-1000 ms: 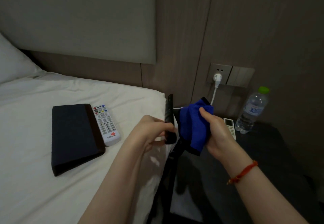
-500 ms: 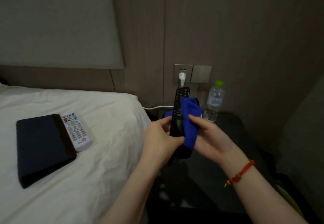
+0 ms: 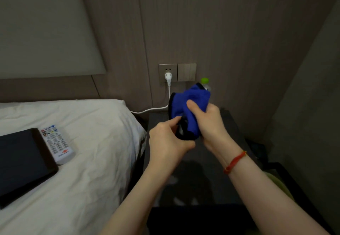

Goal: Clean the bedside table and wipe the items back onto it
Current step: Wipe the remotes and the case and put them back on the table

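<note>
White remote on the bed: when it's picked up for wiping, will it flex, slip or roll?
Probably rigid: the white remote looks like a hard plastic slab. It lies flat on the sheet beside the dark tablet, so rolling seems unlikely. The smooth casing might slip slightly; the raised buttons should aid grip.

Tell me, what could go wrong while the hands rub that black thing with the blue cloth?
The black remote is pinched only at its end by the left hand, so it might slip onto the bedside table. The blue cloth in the right hand sits right before the water bottle, which a swipe could topple.
</note>
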